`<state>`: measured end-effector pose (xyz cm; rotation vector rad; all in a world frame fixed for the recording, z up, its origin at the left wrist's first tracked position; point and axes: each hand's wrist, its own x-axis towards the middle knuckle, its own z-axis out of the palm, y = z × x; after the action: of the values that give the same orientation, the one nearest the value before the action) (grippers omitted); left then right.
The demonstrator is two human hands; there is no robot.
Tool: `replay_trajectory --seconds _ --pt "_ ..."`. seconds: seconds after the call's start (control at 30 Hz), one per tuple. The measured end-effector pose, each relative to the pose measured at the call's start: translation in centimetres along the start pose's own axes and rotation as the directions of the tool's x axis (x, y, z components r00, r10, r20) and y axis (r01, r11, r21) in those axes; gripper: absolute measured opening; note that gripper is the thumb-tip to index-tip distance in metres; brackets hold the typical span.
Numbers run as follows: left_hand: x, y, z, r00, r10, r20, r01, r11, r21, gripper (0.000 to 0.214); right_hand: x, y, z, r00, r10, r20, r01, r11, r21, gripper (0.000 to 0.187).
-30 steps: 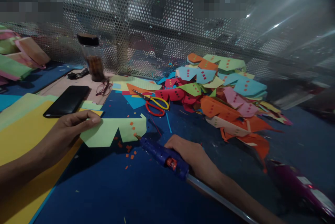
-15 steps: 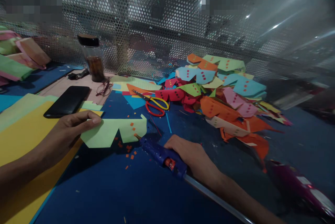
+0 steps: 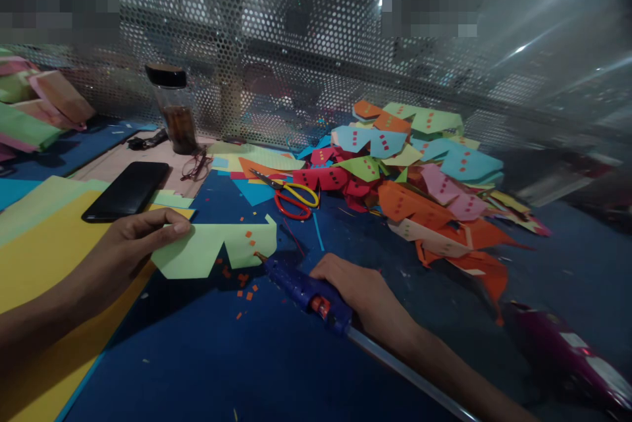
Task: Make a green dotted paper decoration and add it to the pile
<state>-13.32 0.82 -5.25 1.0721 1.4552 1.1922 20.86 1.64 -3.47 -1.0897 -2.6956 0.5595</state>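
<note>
My left hand (image 3: 131,242) pinches the left edge of a light green paper cut-out (image 3: 217,247) that carries a few small orange squares and hovers just above the blue table. My right hand (image 3: 363,293) is wrapped round a blue glue gun (image 3: 303,290), whose nozzle touches the cut-out's lower right edge. A clear glue stick juts out behind the gun along my forearm. Small orange paper squares (image 3: 243,280) lie scattered on the table below the cut-out.
A pile of coloured paper cut-outs (image 3: 424,178) fills the right middle. Red and yellow scissors (image 3: 291,199) lie behind the green piece. A black phone (image 3: 126,190) rests on yellow paper sheets (image 3: 44,257). A jar (image 3: 172,109), glasses (image 3: 195,164) and a perforated metal screen stand behind. A purple object (image 3: 567,349) lies at right.
The glue gun and my right hand have edged slightly, the nozzle staying at the green cut-out's edge. My left hand holds the paper as before.
</note>
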Motion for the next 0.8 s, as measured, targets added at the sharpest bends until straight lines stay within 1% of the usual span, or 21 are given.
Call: replay_trajectory --seconds 0.2,0.43,0.57,0.67,0.73,0.8 --pt "-0.2 -0.1 -0.1 1.000 -0.014 0.003 0.014 1.000 -0.003 0.036 0.1 0.1 0.0 1.000 0.003 0.010 -0.003 1.000 -0.009 0.019" --pt "-0.3 0.3 0.2 1.000 -0.029 -0.008 0.029 1.000 -0.006 0.034 0.2 0.2 0.1 1.000 0.009 0.027 -0.008 0.999 -0.034 0.022" --pt "-0.2 0.2 0.1 0.999 -0.036 -0.010 0.036 0.999 -0.004 0.032 0.0 0.3 0.4 1.000 -0.018 -0.023 0.017 0.999 -0.034 0.020" --pt "-0.3 0.3 0.1 0.999 -0.035 -0.022 0.036 0.999 0.018 0.030 -0.1 0.9 1.0 0.997 -0.026 -0.075 0.027 1.000 0.014 0.016" --pt "-0.4 0.5 0.2 0.999 -0.043 -0.029 0.044 0.999 0.032 0.030 -0.1 1.5 1.4 0.992 -0.040 -0.117 0.046 0.998 0.053 0.016" --pt "-0.5 0.8 0.3 0.998 -0.049 -0.027 0.050 0.998 0.044 0.031 0.0 1.8 1.5 0.990 -0.042 -0.135 0.054 0.995 0.088 0.017"
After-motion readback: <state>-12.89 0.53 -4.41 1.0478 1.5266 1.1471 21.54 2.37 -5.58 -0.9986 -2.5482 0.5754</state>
